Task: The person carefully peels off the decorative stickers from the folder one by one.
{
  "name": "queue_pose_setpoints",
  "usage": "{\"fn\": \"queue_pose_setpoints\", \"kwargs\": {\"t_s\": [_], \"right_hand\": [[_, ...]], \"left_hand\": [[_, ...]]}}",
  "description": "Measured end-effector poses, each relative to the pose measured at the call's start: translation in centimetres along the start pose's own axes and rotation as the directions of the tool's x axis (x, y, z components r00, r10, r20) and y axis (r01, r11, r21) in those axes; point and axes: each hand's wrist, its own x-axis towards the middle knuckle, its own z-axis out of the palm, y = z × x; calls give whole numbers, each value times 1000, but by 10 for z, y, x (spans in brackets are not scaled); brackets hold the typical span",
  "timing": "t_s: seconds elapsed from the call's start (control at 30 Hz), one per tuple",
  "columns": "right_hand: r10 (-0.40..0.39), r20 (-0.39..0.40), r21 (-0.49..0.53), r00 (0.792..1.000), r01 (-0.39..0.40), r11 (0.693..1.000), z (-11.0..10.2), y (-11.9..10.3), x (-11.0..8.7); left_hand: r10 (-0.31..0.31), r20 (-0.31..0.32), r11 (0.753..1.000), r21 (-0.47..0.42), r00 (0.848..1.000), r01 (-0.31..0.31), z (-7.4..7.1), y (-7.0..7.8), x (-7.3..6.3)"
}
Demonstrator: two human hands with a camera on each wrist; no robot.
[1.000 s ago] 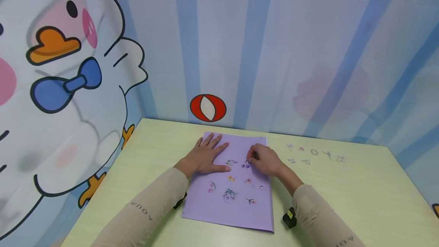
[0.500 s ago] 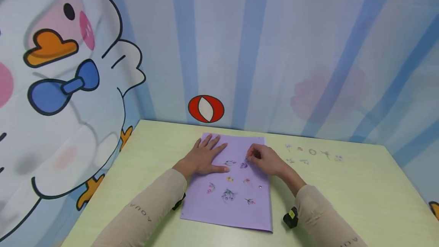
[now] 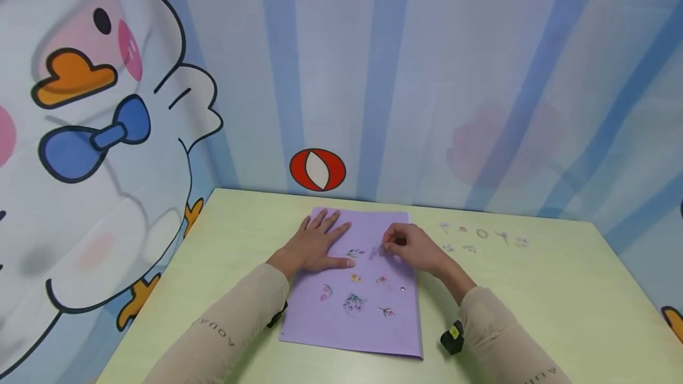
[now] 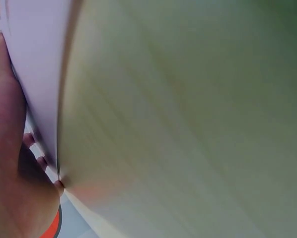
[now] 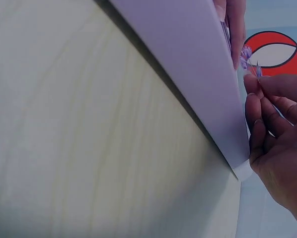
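A purple sheet [image 3: 320,336] lies on the pale table [image 3: 533,295]; the left hand [image 3: 315,248] rests palm down over the far left part of the sheet, its fingers straight and spread, gripping nothing; the right hand [image 3: 413,248] is above the right edge of the sheet, its thumb and finger pinching the stem of a purple flower sticker [image 3: 376,250]; that flower is over the far half of the sheet, a little right of its middle, though whether it touches the surface I cannot tell; on the sheet, by the left thumb, is a leafy sprig [image 3: 354,252]; nearer the sheet's middle are a yellow flower [image 3: 356,278] and, to its right, a pink flower [image 3: 381,280]; on the near half of the sheet are a pink sprig [image 3: 326,293] at left, a bouquet [image 3: 354,304] in the middle and a red bud [image 3: 386,312] at right; a small round dot [image 3: 402,289] sits near the sheet's right edge; to the right of the sheet, on the table, more stickers lie in two rows, among them a grey ring [image 3: 482,233] and a small red piece [image 3: 463,229]; beyond the sheet hangs a striped cloth [image 3: 336,76] printed with a red ball [image 3: 333,169].
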Motion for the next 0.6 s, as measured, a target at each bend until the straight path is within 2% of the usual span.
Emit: {"fn": "queue_pose_setpoints", "kwargs": {"t_s": [0.23,0.43,0.6], "right_hand": [[-6,-3,45,1000,6,999,-1,2,-3],[22,-19,11,1000,-21,1000,1,3,-2],[9,-39,-9,999,-10,1000,3,4,-2]], "left_hand": [[-1,5,1000,6,1000,1,0,-1,1],[0,4,1000,1,1000,0,-1,0,0],[8,1,1000,-10,1000,-8,-3,1,-1]]}}
